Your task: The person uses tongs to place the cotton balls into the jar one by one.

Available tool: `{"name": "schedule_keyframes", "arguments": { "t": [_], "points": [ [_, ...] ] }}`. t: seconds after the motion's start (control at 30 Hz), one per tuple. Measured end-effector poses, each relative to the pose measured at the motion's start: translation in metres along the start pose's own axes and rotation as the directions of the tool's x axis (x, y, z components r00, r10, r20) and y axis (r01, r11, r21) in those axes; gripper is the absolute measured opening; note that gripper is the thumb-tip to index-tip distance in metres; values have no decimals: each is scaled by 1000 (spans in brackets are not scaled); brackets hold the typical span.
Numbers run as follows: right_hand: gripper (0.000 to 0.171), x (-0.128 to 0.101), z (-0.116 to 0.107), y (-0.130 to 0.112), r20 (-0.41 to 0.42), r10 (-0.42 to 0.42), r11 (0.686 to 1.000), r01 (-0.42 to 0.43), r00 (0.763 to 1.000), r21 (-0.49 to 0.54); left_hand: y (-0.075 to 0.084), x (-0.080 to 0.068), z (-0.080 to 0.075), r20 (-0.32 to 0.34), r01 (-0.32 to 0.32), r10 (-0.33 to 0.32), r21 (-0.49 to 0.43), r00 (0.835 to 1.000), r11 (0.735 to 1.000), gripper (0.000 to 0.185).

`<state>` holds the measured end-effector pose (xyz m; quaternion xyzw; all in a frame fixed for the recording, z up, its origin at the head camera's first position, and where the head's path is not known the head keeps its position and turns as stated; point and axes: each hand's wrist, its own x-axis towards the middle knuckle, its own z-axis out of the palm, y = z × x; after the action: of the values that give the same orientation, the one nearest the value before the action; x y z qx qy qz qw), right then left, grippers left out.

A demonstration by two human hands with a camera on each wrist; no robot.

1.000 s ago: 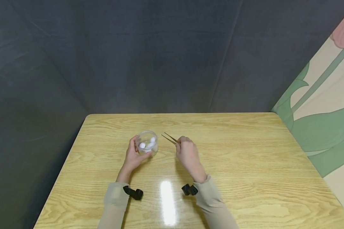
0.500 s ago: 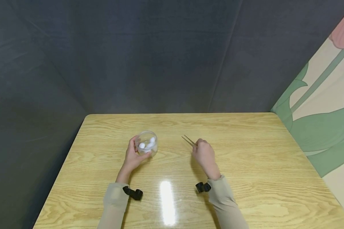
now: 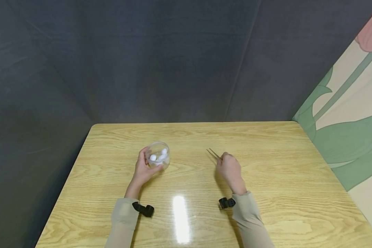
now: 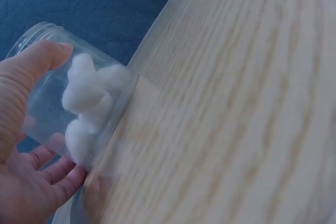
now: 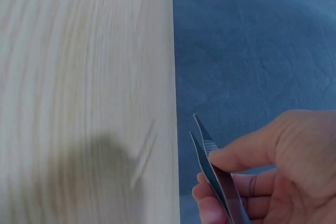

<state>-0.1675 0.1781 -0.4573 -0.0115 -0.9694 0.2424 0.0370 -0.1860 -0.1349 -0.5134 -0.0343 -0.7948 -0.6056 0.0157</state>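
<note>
My left hand [image 3: 144, 171] grips a clear round jar [image 3: 157, 147] from its left side, thumb across the near wall and fingers behind. Several white cotton balls [image 4: 84, 95] lie inside at the bottom; no lid is on it. In the left wrist view the jar [image 4: 44, 95] stands on the wooden table. To the right, my right hand [image 3: 229, 170] pinches metal tweezers [image 5: 214, 174] between thumb and fingers, above the table. The two tips are a little apart, with nothing between them, and point up and to the left in the head view.
The light wooden table [image 3: 282, 179] spreads out around both hands. A dark cloth [image 3: 173, 62] rises beyond its far edge and on the left. A flowered cloth [image 3: 353, 137] hangs at the right. Black wrist cameras sit on both sleeves.
My right hand has moved to the right with the tweezers, away from the jar. The left hand and the jar have stayed nearly in place.
</note>
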Motion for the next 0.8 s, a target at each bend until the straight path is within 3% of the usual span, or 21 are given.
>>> {"name": "schedule_keyframes", "arguments": {
  "t": [0.3, 0.6, 0.8],
  "points": [
    [10, -1, -3, 12, 11, 30, 1000, -30, 999, 4, 2, 0, 0, 3, 4, -4, 11, 1000, 1000, 88],
    [18, -1, -5, 23, 32, 59, 998, -59, 998, -12, 35, -11, -2, 27, 0, 0, 7, 1000, 1000, 85],
    [27, -2, -4, 24, 56, 58, 998, -57, 997, -22, 15, -4, -1, 19, 19, -19, 6, 1000, 1000, 88]
  ]
}}
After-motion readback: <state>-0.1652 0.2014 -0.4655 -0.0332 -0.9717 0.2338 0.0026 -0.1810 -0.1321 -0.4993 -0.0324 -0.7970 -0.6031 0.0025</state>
